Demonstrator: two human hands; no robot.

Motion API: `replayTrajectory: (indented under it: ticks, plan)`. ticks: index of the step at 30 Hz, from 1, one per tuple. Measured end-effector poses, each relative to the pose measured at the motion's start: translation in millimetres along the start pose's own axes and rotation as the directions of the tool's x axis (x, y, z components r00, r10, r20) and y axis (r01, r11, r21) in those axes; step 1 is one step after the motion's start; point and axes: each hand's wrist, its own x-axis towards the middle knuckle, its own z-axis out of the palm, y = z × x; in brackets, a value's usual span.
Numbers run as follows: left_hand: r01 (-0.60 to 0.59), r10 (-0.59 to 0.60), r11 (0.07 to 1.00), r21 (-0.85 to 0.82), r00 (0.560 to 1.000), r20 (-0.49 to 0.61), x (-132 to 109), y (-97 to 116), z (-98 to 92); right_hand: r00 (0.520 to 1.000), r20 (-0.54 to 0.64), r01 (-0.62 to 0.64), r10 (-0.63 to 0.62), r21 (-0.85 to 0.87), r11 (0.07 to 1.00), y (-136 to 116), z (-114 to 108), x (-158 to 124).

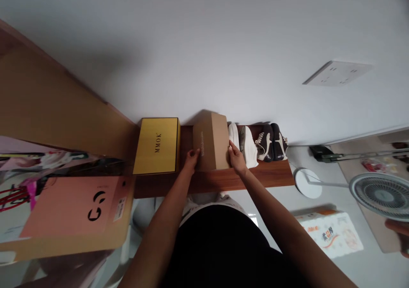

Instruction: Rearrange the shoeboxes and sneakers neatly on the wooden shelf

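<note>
A brown cardboard shoebox [204,141] with pale lettering is between my hands, over the wooden shelf [255,177]. It looks tilted, and I cannot tell if its underside touches the shelf. My left hand [192,158] grips its left side, and my right hand [237,158] holds the right side near a pair of white shoes [249,147]. To the left lies a yellow box [156,145] marked MMOK, apart from the brown one. Dark brown shoes [271,142] with cream trim stand at the right end of the shelf.
A wooden panel [64,87] rises at the left, beside a table with a pink box [73,203]. On the right are a fan [381,194], its round white base [308,182] and a printed white package [335,232] on the floor. The wall behind carries a socket plate [338,73].
</note>
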Motion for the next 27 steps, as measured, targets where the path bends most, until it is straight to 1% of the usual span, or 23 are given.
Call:
replayTrajectory:
  ticks: [2,5,7,9,11,13,17,20,27]
  plan:
    - [-0.042,0.042,0.999,-0.015,0.998,-0.056,-1.2,6.7,-6.5,1.000,-0.007,-0.020,0.020,-0.029,0.999,1.9,1.5,2.9]
    - [-0.144,0.144,0.990,0.007,0.980,-0.138,-4.0,16.1,-13.9,0.997,0.029,-0.076,0.078,-0.066,0.995,0.4,4.4,5.9]
    - [-0.191,0.202,0.979,0.073,0.959,-0.198,-6.1,20.1,-17.1,0.991,0.093,-0.094,0.099,-0.059,0.994,-2.1,6.0,7.2]
    - [-0.214,0.252,0.962,0.168,0.935,-0.252,-7.8,22.1,-20.0,0.976,0.190,-0.104,0.108,-0.030,0.994,-3.5,7.5,8.8]
    - [-0.204,0.278,0.942,0.265,0.919,-0.279,-9.1,22.8,-23.1,0.948,0.286,-0.146,0.137,0.009,0.989,-2.3,9.2,11.1]
    - [-0.184,0.285,0.924,0.336,0.917,-0.280,-9.7,22.6,-26.1,0.923,0.336,-0.215,0.189,0.043,0.976,1.6,11.8,14.4]
    - [-0.165,0.292,0.897,0.411,0.918,-0.269,-8.4,20.4,-28.7,0.888,0.345,-0.340,0.305,0.046,0.939,13.6,20.1,21.9]
    - [-0.145,0.287,0.883,0.446,0.919,-0.270,-4.4,18.0,-26.5,0.863,0.347,-0.392,0.366,0.005,0.920,22.6,26.0,26.6]
    - [-0.108,0.273,0.853,0.510,0.926,-0.261,5.9,16.8,-19.4,0.866,0.301,-0.386,0.400,-0.109,0.916,35.6,34.3,35.5]
